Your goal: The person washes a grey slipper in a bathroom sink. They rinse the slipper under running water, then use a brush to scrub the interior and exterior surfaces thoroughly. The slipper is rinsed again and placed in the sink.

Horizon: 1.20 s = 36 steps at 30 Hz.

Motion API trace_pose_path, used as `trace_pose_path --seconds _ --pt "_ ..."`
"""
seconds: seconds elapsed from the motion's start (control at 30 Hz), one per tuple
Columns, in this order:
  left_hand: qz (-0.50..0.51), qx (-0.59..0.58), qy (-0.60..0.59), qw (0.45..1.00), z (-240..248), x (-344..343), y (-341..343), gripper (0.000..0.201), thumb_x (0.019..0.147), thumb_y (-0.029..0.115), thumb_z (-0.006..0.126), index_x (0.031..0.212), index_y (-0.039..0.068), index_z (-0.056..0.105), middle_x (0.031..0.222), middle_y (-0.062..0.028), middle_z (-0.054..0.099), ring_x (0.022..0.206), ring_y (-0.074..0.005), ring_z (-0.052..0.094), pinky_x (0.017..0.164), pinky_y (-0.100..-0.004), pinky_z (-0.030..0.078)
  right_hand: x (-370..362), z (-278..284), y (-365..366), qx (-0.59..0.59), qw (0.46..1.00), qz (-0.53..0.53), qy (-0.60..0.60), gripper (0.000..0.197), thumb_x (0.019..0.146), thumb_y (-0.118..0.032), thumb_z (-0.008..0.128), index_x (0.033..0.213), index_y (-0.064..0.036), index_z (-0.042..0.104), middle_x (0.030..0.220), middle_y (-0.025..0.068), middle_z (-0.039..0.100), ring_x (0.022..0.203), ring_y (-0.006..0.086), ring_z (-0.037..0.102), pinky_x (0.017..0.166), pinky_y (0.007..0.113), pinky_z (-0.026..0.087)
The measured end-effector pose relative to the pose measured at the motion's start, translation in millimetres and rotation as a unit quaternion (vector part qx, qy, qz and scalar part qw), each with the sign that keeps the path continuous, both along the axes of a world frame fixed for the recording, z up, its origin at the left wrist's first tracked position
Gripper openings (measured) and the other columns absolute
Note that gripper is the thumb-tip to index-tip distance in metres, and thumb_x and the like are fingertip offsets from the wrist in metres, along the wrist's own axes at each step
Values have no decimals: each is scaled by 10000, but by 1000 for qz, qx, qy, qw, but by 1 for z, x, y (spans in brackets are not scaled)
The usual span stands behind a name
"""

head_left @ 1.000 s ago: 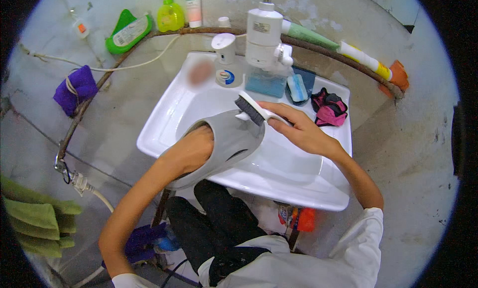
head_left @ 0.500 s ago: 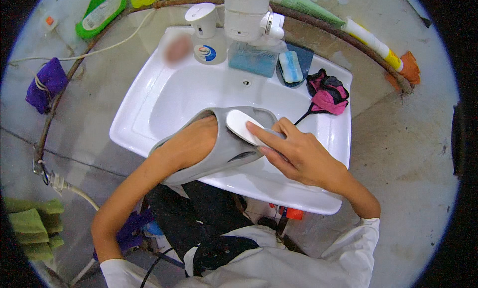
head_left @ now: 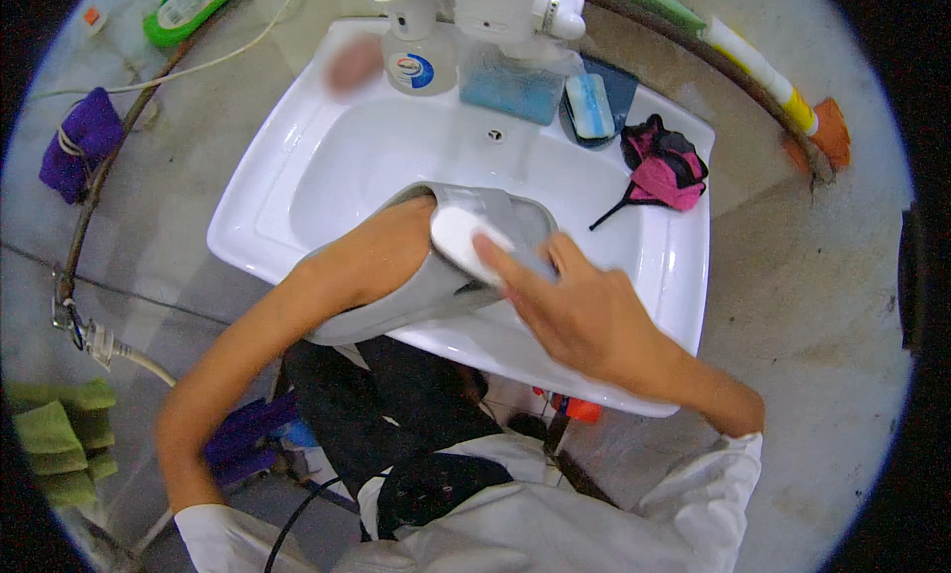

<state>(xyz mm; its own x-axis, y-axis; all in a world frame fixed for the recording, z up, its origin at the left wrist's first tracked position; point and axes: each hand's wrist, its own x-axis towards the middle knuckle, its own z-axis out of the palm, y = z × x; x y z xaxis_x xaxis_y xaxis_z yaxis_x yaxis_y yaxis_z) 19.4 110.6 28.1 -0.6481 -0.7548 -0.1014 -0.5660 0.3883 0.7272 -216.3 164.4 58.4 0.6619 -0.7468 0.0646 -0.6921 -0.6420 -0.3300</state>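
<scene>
A grey slipper [head_left: 384,304] is held over the front of the white sink [head_left: 260,238]. My left hand [head_left: 401,234] reaches inside its opening, and the upper hides the fingers. In my right hand [head_left: 589,311] is a white scrub brush [head_left: 466,238], gripped with the fingers closed around it. The brush lies against the top of the slipper's upper. Both the brush and the right hand are somewhat blurred by motion.
Along the sink's back rim stand a pump bottle [head_left: 420,53], a blue sponge [head_left: 507,96] and a blue-and-white soap bar [head_left: 591,105]. A pink-and-black cloth item [head_left: 669,177] lies on the right rim. A purple cloth bundle [head_left: 84,142] is at the left.
The brush has shifted slightly left across the slipper's upper, with my right hand following. My left hand remains inside the slipper. The whole view has shifted a little.
</scene>
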Motion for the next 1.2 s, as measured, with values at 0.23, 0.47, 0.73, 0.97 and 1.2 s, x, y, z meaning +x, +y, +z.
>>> trace_pose_path --seconds 0.23,0.47,0.73,0.97,1.2 --pt "-120 -198 24 973 -4 3 -4 340 852 203 549 1118 -6 594 1141 -240 602 1067 -408 528 989 -458 387 19 -22 -59 -29 993 -42 -110 417 984 -251 480 1385 -138 473 896 226 525 638 404 591 584 480 513" --pt "-103 -170 41 979 -17 5 -5 307 840 200 555 1022 -38 618 1061 -263 622 1000 -417 568 917 -446 444 -15 -8 8 68 995 -27 -65 491 949 -168 556 1427 -177 441 865 193 504 623 386 568 588 472 508" --pt "-127 -194 33 972 -9 4 -5 322 856 200 548 1091 -8 623 1152 -248 609 1055 -410 557 939 -446 438 25 -26 -49 -38 992 -32 -112 456 983 -277 479 1428 -190 430 912 201 529 656 388 592 575 469 524" --pt "26 -47 47 997 -22 11 0 282 867 152 524 1058 -23 634 1090 -260 626 1066 -388 569 953 -426 437 6 -22 -9 -30 998 31 -48 550 923 -206 578 1446 -273 420 884 174 505 611 336 581 533 440 517" --pt "-131 -220 38 966 -9 7 -3 297 843 158 532 1031 -54 624 1041 -275 624 1021 -423 557 945 -431 435 12 -59 -88 -86 988 -1 -130 440 994 -289 468 1410 -146 459 880 229 533 645 372 578 587 452 496"
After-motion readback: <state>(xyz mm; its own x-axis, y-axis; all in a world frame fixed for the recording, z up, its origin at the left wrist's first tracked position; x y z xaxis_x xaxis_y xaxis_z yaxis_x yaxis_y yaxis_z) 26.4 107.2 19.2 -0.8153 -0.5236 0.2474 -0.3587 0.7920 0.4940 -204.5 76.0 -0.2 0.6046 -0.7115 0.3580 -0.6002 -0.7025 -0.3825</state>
